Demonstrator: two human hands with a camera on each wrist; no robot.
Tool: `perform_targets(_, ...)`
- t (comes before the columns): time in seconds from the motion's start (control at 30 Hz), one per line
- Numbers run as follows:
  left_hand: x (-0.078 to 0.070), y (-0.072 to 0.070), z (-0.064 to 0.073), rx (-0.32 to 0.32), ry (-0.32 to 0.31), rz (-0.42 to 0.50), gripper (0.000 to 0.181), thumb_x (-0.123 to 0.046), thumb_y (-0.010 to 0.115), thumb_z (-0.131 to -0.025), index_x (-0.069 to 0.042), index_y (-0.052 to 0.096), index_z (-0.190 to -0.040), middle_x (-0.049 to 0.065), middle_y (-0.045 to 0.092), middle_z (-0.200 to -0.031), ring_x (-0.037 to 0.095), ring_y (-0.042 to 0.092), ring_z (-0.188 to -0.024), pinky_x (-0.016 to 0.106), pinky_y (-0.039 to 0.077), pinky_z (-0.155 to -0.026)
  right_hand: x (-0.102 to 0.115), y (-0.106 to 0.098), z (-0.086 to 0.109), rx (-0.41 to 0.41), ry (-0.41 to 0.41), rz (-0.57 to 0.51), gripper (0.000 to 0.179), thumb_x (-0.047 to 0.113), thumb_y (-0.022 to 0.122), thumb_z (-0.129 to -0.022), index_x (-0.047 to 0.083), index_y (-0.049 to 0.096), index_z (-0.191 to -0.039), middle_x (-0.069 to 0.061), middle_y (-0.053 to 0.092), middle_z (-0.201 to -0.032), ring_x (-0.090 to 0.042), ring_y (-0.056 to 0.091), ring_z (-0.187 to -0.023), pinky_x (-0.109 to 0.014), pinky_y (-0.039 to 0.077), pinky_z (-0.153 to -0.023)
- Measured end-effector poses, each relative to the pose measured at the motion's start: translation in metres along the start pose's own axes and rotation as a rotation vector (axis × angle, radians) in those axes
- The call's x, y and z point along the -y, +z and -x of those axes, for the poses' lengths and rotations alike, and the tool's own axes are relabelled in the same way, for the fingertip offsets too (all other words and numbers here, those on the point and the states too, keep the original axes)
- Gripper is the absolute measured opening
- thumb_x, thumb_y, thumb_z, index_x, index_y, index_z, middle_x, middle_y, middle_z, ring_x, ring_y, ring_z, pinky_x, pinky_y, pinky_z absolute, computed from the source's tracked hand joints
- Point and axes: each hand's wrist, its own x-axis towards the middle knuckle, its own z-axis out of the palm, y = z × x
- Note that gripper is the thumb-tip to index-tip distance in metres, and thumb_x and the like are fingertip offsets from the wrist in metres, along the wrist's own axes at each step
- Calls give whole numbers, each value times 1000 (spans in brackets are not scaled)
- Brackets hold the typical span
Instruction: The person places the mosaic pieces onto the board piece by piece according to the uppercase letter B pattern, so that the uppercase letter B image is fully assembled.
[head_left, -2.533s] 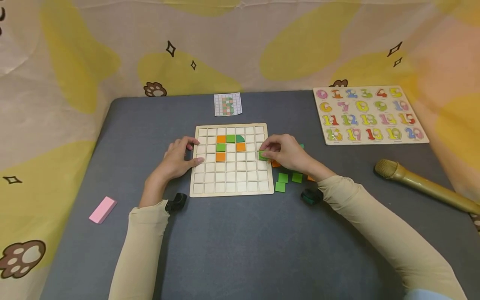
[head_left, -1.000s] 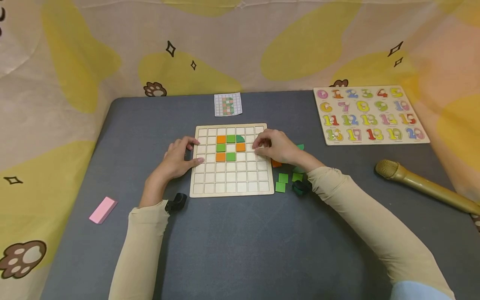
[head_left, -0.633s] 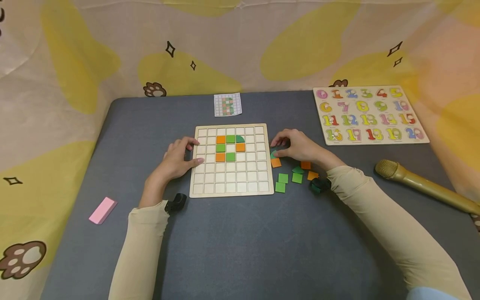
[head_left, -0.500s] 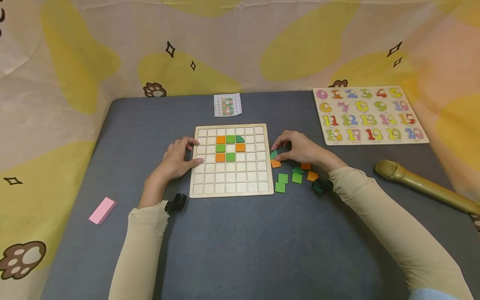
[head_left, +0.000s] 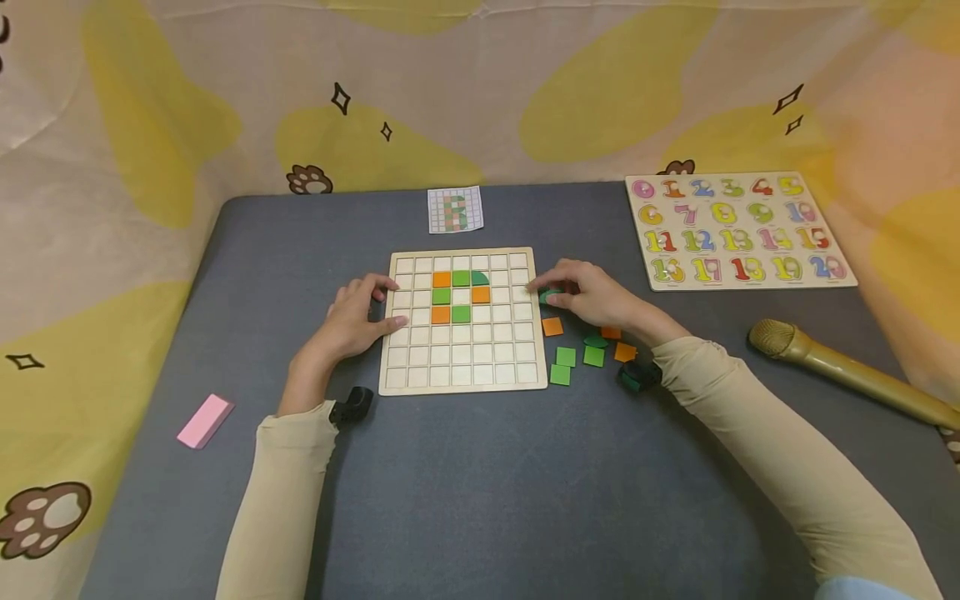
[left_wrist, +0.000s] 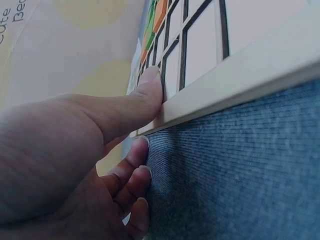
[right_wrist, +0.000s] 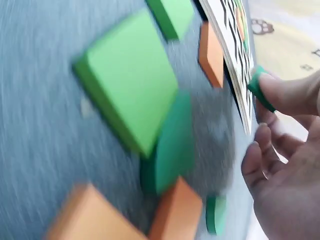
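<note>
My left hand (head_left: 351, 317) rests on the left edge of a wooden grid board (head_left: 483, 375); in the left wrist view its thumb (left_wrist: 147, 87) presses on the rim from above. Just off the board's right edge, my right hand (head_left: 588, 292) pinches a dark green curved-edge tile (right_wrist: 260, 87) between thumb and fingers. Orange squares, light green squares (head_left: 461, 314) and a dark green quarter-circle tile (head_left: 480, 277) sit in the upper middle cells. A loose orange square (head_left: 552, 326) lies below my right hand.
Several more loose tiles (head_left: 566, 357) lie right of the board. A small pattern card (head_left: 455, 209) is behind it. A number puzzle board (head_left: 742, 233) and a gold microphone (head_left: 847, 367) lie on the right, a pink block (head_left: 206, 421) on the left.
A light green square has gone into the cell beside the lower orange one. My right hand has since picked up the dark green curved tile, moving slightly away from me. The left hand stays put.
</note>
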Motion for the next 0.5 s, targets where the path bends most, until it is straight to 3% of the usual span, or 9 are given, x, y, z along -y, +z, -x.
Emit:
perform_targets(0.1, 0, -1, 0, 2, 2, -1, 55, -26, 73, -103, -9, 46, -147, 19, 46, -135, 39, 35, -127, 56, 26, -105, 5, 8, -1, -22, -5, -49, 20, 4, 66, -104, 7, 79, -118, -12, 65, -102, -25, 48, -89, -35, 37, -79)
perform_targets(0.33, 1, -1, 0, 5, 5, 3, 54, -27, 73, -103, -9, 47, -147, 19, 46, -135, 39, 35, -127, 56, 26, -105, 18, 29, -12, -128, 5, -211, 9, 6, 79, -96, 3, 77, -105, -14, 73, -95, -25, 69, -83, -24, 55, -73)
perform_targets(0.5, 1, 0, 0, 6, 5, 0, 55, -27, 73, -103, -9, 46, -147, 19, 46, -135, 39, 35, -127, 56, 26, -105, 28, 43, -21, -145, 44, -263, 8, 6, 81, -94, 3, 78, -102, -13, 76, -91, -24, 76, -79, -28, 60, -71)
